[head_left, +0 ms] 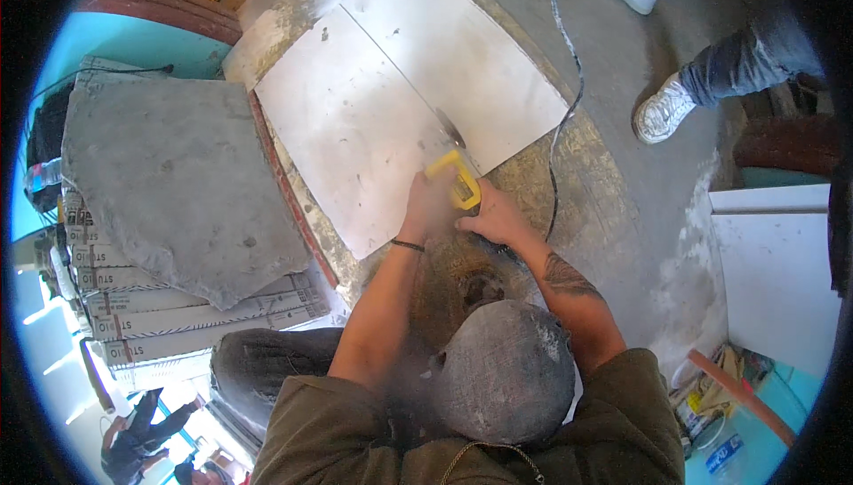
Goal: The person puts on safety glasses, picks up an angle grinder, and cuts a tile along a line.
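A large white tile [355, 121] lies flat on the concrete floor, with a thin cut line running across it from its far edge. A yellow angle grinder [460, 181] has its disc [450, 128] on the tile at the near end of that line. My left hand [428, 210], with a black band at the wrist, is closed on the grinder's left side. My right hand [491, 216] grips the grinder's body from the right. Dust hazes the air around both hands. The grinder's cable [569, 85] trails away across the floor.
A rough grey slab [178, 183] rests on a stack of flat boxes [195, 316] at the left. Another person's legs and white sneakers [662, 110] stand at the upper right. A white board [773, 272] sits at the right, with a plastic bottle [724, 454] below it.
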A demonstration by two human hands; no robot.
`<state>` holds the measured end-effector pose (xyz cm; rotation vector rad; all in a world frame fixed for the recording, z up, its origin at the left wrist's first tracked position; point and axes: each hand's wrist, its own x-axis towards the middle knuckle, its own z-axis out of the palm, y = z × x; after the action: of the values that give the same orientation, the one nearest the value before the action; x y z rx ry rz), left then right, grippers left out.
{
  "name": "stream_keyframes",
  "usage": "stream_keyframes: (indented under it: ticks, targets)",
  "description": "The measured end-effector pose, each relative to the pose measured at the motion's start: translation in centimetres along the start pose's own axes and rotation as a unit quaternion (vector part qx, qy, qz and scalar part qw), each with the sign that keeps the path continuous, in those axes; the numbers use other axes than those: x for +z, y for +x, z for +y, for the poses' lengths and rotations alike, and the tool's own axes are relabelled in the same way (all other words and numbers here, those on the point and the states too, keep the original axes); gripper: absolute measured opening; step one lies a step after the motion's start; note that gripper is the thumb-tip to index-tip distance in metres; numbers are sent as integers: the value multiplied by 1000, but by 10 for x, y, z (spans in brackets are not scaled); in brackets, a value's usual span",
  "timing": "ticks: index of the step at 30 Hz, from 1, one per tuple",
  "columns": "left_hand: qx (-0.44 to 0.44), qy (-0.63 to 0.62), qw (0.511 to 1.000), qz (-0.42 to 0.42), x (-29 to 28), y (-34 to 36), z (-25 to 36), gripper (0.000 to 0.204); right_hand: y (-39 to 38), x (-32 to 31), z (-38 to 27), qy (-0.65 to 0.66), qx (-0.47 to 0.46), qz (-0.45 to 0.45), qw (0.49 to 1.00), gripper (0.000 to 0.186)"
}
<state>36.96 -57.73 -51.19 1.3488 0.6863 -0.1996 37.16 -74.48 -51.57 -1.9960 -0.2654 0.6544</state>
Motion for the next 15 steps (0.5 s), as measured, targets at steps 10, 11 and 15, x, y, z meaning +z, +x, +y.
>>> stream_keyframes:
  ticks: [10,11,15]
  targets:
    - [-12,3,1000,-17,14,-26,5,33,-22,-5,9,-27,28,-11,999,73]
    - [-13,0,1000,-12,13,-26,2,35,-23,-5,6,-26,28,-12,999,73]
    - [-6,-1,1000,-6,5,-16,-10,41,-20,-6,0,-15,23,-17,999,75]
